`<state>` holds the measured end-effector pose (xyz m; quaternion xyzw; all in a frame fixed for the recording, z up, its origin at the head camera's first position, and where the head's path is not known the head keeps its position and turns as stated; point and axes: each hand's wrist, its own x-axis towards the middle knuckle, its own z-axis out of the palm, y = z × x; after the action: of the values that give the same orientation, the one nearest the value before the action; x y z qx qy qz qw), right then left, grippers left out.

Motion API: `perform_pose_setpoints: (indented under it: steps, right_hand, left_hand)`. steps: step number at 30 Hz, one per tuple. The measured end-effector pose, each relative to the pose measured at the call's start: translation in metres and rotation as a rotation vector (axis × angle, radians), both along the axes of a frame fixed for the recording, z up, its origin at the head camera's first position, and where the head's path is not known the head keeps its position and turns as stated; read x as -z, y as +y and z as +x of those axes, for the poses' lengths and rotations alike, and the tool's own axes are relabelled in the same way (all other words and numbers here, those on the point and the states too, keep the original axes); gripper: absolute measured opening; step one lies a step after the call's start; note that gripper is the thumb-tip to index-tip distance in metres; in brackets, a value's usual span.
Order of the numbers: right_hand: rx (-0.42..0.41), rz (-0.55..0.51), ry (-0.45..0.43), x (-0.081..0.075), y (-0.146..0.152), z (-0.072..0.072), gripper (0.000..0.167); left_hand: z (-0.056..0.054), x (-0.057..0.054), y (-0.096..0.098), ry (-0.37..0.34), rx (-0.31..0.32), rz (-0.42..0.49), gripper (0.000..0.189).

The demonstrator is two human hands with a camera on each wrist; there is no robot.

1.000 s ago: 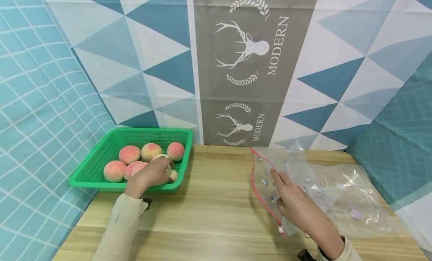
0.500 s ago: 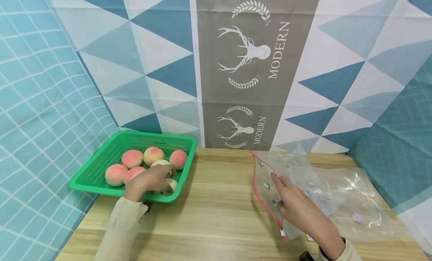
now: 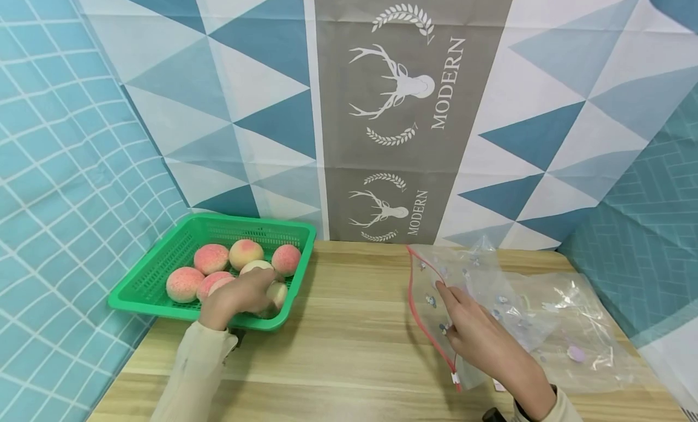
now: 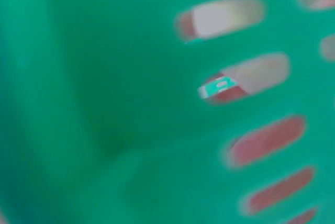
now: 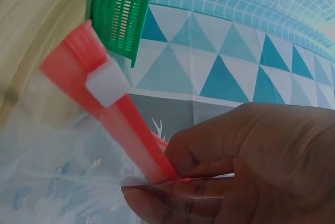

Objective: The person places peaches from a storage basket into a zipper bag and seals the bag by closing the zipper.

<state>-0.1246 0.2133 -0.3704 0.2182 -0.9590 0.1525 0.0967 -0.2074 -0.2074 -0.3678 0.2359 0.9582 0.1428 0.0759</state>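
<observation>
My left hand (image 3: 245,294) reaches into the green plastic basket (image 3: 122,299), fingers curled round a pale peach (image 3: 280,291) at its near right corner. Several pink and yellow peaches (image 3: 185,284) lie beside it in the basket. The left wrist view shows only the basket's slotted wall (image 4: 131,77), blurred and very close. My right hand (image 3: 482,331) pinches one edge of a clear zip bag (image 3: 431,288) with a red zip strip. The bag's mouth gapes toward the left. In the right wrist view, a white slider (image 5: 107,84) sits on the red strip.
More clear plastic bags (image 3: 583,331) with small prints lie flat to the right of my right hand. The wooden table (image 3: 349,325) meets a patterned wall covering (image 3: 403,107) at the back. Blue tile-patterned sheeting (image 3: 60,167) closes off the left side.
My left fingers, more spread half a second ago, have closed in round the pale peach. My right hand keeps its hold on the zip bag. The head view has shifted slightly.
</observation>
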Motion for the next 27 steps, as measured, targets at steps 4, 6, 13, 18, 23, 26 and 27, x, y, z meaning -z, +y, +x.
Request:
perform_pose_setpoints:
  steps: [4,6,13,18,23,26,27]
  right_hand:
    - [-0.009,-0.006,0.016,0.003,0.0,0.0,0.072]
    - [-0.016,-0.01,0.017,0.005,-0.001,0.0,0.071]
    - [-0.03,-0.067,0.001,0.003,-0.002,-0.003,0.071]
    - [-0.045,-0.095,0.015,0.004,-0.001,-0.004,0.07]
    - [-0.077,-0.126,0.013,0.004,-0.003,-0.005,0.071]
    - [-0.089,-0.149,0.004,0.004,-0.007,-0.004,0.074]
    - [-0.094,-0.156,0.003,0.004,-0.009,-0.004,0.075]
  left_hand:
    - [-0.002,0.0,0.0,0.139,0.066,0.117,0.014]
    - [-0.002,-0.001,0.001,0.161,0.043,0.186,0.014]
    - [0.001,-0.017,0.006,0.319,0.003,0.254,0.052]
    - [0.007,-0.025,0.02,0.394,0.05,0.319,0.058]
    - [0.021,-0.032,0.036,0.476,0.113,0.313,0.063]
    - [0.031,-0.036,0.048,0.5,0.163,0.34,0.064]
    - [0.034,-0.037,0.052,0.5,0.178,0.361,0.064]
